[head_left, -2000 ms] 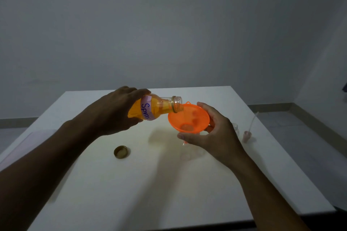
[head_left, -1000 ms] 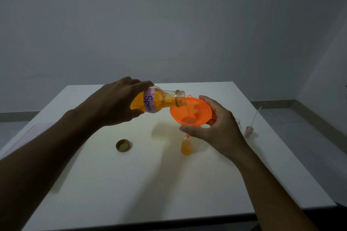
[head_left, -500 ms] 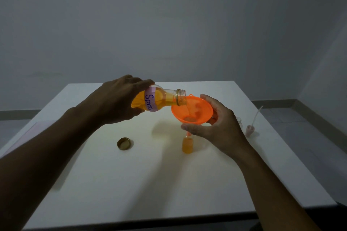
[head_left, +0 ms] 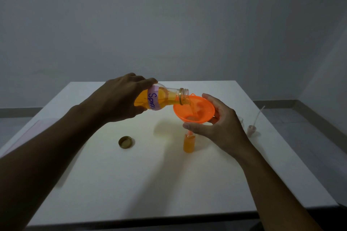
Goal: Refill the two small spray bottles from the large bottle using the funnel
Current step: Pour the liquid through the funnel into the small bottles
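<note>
My left hand (head_left: 120,99) grips the large bottle (head_left: 161,98), which has a pink "Spray" label and lies tilted with its open mouth over the orange funnel (head_left: 194,109). Orange liquid runs from the mouth into the funnel. My right hand (head_left: 219,127) holds the funnel by its rim, its spout set in the neck of a small spray bottle (head_left: 188,143) standing on the white table (head_left: 150,184). That small bottle is nearly full of orange liquid. A second small clear bottle (head_left: 240,119) stands partly hidden behind my right hand.
The large bottle's gold cap (head_left: 125,142) lies upside down on the table, left of the small bottle. A spray pump head with its dip tube (head_left: 252,127) stands near the table's right edge. A pink sheet (head_left: 32,133) lies at the left edge.
The small bottle under the funnel has gone from clear and empty to nearly full of orange liquid. Both hands have kept the same hold while the pour went on.
</note>
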`<state>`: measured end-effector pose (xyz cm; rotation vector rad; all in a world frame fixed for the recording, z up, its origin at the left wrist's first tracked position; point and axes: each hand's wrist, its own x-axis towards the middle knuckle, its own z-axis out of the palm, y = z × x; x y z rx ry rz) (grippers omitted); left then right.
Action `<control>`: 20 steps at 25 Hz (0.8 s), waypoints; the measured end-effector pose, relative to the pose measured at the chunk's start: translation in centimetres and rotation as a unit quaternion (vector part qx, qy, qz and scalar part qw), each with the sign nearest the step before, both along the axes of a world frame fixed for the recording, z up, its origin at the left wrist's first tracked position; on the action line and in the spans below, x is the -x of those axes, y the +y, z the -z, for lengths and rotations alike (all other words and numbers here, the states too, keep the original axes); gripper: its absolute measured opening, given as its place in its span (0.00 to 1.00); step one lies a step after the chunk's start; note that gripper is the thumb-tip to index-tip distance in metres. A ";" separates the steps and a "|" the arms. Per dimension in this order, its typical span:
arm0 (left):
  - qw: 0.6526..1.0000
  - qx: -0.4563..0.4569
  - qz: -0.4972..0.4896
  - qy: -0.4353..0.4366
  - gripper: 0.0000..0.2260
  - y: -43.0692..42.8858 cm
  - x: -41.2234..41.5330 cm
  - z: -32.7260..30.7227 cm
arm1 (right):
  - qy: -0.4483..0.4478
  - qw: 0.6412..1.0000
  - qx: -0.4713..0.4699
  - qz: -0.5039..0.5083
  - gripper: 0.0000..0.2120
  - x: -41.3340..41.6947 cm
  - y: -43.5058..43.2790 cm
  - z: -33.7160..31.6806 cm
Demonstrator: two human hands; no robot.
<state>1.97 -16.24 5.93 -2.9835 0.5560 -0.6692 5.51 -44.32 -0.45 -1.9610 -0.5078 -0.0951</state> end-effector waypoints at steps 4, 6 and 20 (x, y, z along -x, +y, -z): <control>0.999 0.040 -0.008 0.010 0.35 -0.3 0.1 0.4 | 0.000 1.000 -0.001 0.003 0.52 0.1 0.0 -0.2; 0.998 0.057 -0.019 0.020 0.35 -0.5 0.2 0.9 | -0.005 1.000 0.005 0.004 0.52 0.0 0.0 -0.2; 0.980 0.198 -0.004 0.018 0.31 -1.1 1.1 2.4 | -0.008 1.000 0.010 0.020 0.54 0.1 -0.3 -0.7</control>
